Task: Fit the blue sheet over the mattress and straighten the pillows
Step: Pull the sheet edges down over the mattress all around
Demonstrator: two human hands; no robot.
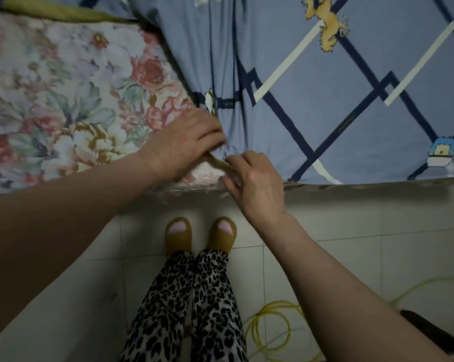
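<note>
Floral mattress (partly bare): left hand and right hand both pinch the blue sheet edge.

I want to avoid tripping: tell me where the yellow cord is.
In the head view the yellow cord lies coiled on the tiled floor, lower right, just right of the person's leopard-print trousers.

1 blue sheet, 1 floral mattress, 2 hands, 2 slippers, 1 yellow cord
</note>
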